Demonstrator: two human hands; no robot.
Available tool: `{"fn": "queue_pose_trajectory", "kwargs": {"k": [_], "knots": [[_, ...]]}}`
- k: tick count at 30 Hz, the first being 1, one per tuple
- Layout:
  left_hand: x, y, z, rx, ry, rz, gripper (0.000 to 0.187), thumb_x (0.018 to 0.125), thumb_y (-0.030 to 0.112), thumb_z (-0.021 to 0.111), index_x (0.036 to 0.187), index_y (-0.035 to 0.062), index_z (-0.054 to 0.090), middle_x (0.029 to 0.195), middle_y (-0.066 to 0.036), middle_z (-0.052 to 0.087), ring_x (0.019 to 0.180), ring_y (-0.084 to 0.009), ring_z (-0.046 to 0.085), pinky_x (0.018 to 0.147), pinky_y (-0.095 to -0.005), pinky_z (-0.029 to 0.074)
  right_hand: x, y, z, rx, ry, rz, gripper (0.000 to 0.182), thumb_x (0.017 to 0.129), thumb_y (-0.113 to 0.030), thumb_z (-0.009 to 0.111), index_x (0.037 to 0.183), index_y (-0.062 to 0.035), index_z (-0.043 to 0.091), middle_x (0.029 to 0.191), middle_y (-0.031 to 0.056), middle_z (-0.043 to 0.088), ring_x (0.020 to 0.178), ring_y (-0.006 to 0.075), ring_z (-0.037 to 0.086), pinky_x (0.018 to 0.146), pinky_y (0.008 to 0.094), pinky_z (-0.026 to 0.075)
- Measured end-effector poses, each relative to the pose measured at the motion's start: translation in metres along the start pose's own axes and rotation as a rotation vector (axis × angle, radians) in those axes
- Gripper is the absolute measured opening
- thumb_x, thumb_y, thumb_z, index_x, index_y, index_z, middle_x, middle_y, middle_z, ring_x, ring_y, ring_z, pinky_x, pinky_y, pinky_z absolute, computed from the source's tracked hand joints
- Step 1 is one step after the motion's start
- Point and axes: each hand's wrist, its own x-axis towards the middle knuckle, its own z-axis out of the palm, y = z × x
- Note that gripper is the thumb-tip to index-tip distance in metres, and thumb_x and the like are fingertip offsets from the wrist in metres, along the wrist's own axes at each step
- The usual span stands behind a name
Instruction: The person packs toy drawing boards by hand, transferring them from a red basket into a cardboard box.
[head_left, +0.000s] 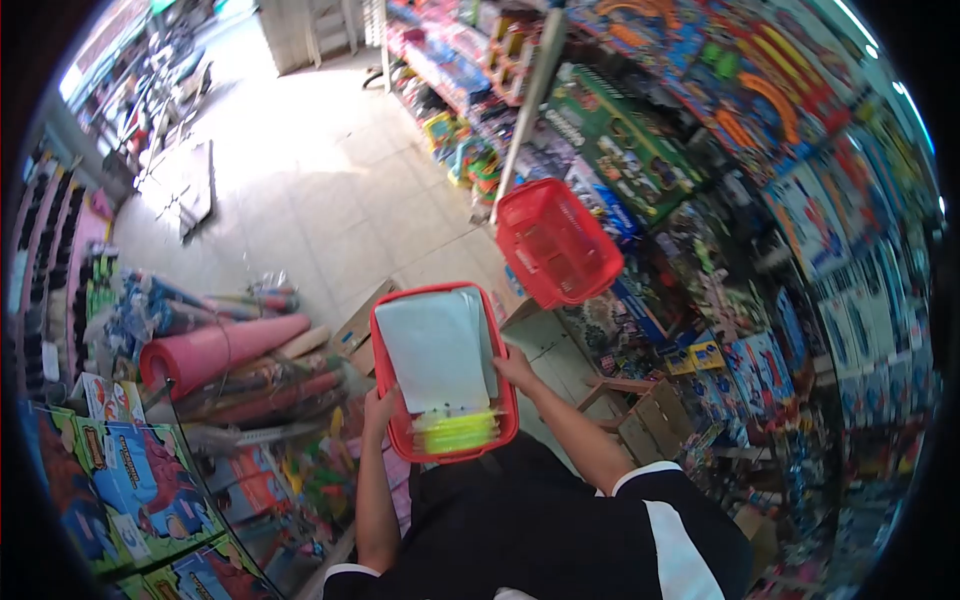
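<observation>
Gripping red basket [377, 345] at opposite sides with closed fingers, left hand [380, 407] and right hand [516, 369]; could spill white sheets [438, 350] if tilted.

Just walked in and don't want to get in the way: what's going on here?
A person holds a red basket by its sides, left hand and right hand on opposite edges. In it lie pale sheets, with something bright yellow-green at the end nearest the person. Ahead and to the right is a second red basket, and off to the left lies a pink roll.
</observation>
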Motion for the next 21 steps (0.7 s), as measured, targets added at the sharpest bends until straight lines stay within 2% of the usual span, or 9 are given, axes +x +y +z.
{"fn": "queue_pose_trajectory", "kwargs": {"k": [3,7,9,11,13,15,18,20,21], "knots": [[-0.018,0.004,0.022,0.044,-0.063,-0.026,0.026,0.089,0.022,0.065,0.100,-0.0013,0.067,0.081,0.000,0.064,0.071,-0.0085,0.057,0.063,-0.0273,0.047,-0.039,0.022,-0.023,0.060,0.092,-0.010,0.045,0.076,-0.019,0.060,0.117,-0.0001,0.062,0.093,0.0178,0.070,0.087,0.0271,0.068,0.079,0.0370,0.051],[-0.019,-0.012,0.056,0.103,-0.168,0.026,0.022,0.086,0.018,0.061,0.096,-0.0011,0.067,0.077,-0.001,0.063,0.068,-0.0091,0.057,0.061,-0.0283,0.046,-0.092,0.024,-0.060,0.122,0.201,0.031,0.047,0.074,-0.016,0.059,0.118,-0.0013,0.062,0.086,0.0156,0.069,0.078,0.0240,0.067,0.073,0.0352,0.051],[-0.020,-0.027,0.074,0.147,-0.225,0.044,0.022,0.085,0.016,0.059,0.095,-0.0015,0.067,0.076,-0.001,0.063,0.068,-0.0096,0.058,0.060,-0.0287,0.046,-0.111,0.046,-0.071,0.127,0.286,0.039,0.046,0.073,-0.016,0.059,0.118,-0.0018,0.062,0.084,0.0146,0.068,0.075,0.0227,0.066,0.071,0.0346,0.051],[-0.027,-0.038,0.095,0.183,-0.331,0.119,0.022,0.079,0.014,0.057,0.091,-0.0020,0.067,0.073,-0.004,0.064,0.066,-0.0125,0.060,0.061,-0.0310,0.047,-0.132,0.060,-0.087,0.133,0.361,0.060,0.046,0.073,-0.015,0.060,0.117,-0.0024,0.063,0.082,0.0137,0.068,0.072,0.0215,0.065,0.069,0.0340,0.051],[-0.040,-0.032,0.118,0.286,-0.351,0.138,0.024,0.077,0.015,0.058,0.090,-0.0026,0.067,0.073,-0.006,0.065,0.066,-0.0149,0.061,0.061,-0.0327,0.048,-0.161,0.072,-0.102,0.144,0.426,0.105,0.040,0.075,-0.010,0.058,0.113,0.0001,0.063,0.079,0.0088,0.065,0.070,0.0175,0.061,0.065,0.0323,0.049],[-0.048,-0.024,0.144,0.389,-0.371,0.162,0.025,0.076,0.017,0.058,0.088,-0.0033,0.067,0.072,-0.009,0.066,0.066,-0.0174,0.063,0.062,-0.0345,0.048,-0.180,0.100,-0.113,0.192,0.495,0.153,0.040,0.074,-0.010,0.058,0.113,0.0002,0.063,0.079,0.0088,0.065,0.070,0.0174,0.061,0.065,0.0322,0.048],[-0.053,-0.012,0.185,0.401,-0.530,0.192,0.027,0.073,0.017,0.058,0.088,-0.0035,0.066,0.073,-0.012,0.067,0.068,-0.0213,0.065,0.064,-0.0371,0.049,-0.215,0.126,-0.137,0.269,0.597,0.232,0.039,0.073,-0.009,0.059,0.111,0.0003,0.064,0.079,0.0089,0.065,0.070,0.0173,0.061,0.065,0.0320,0.049],[-0.061,0.001,0.217,0.657,-0.590,0.237,0.027,0.073,0.017,0.057,0.088,-0.0036,0.066,0.072,-0.013,0.067,0.067,-0.0220,0.065,0.064,-0.0369,0.049,-0.240,0.148,-0.151,0.315,0.648,0.281,0.039,0.073,-0.008,0.059,0.110,0.0003,0.064,0.080,0.0088,0.065,0.071,0.0171,0.062,0.065,0.0319,0.049],[-0.065,0.001,0.234,0.676,-0.611,0.237,0.027,0.073,0.017,0.057,0.088,-0.0036,0.066,0.072,-0.013,0.067,0.067,-0.0220,0.065,0.064,-0.0369,0.049,-0.250,0.163,-0.159,0.353,0.704,0.282,0.038,0.073,-0.008,0.059,0.109,0.0005,0.065,0.080,0.0088,0.066,0.071,0.0172,0.062,0.065,0.0320,0.049]]}}
